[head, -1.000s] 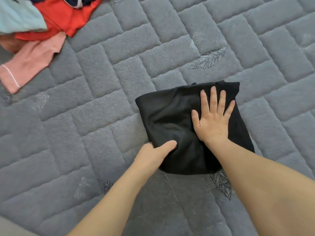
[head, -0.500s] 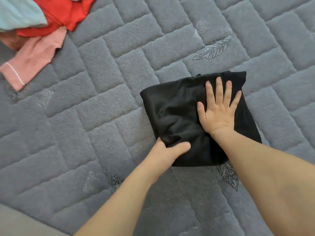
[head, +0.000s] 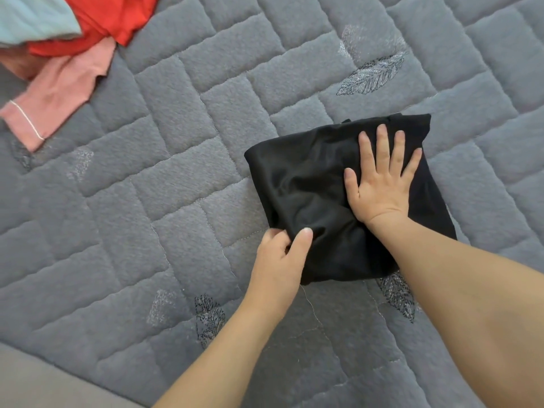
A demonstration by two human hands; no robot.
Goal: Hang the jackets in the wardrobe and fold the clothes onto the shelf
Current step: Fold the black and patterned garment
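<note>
My left fingers (head: 272, 240) now pinch the near left corner of the black cloth (head: 312, 184), thumb on top and the other fingers tucked under the edge. A second ago this hand only lay against the near edge, further to the right; it has slid along to the corner and taken hold. My right hand (head: 379, 184) has stayed flat on the cloth, fingers spread and straight, pressing it down on the grey quilt (head: 164, 178) of the bed.

I think the cloth is already folded small, and I am gathering it to lift it toward the shelf, which is not in view. The pile (head: 67, 42) of red, pink and pale blue clothes waits at the far left, well apart, still unfolded.
</note>
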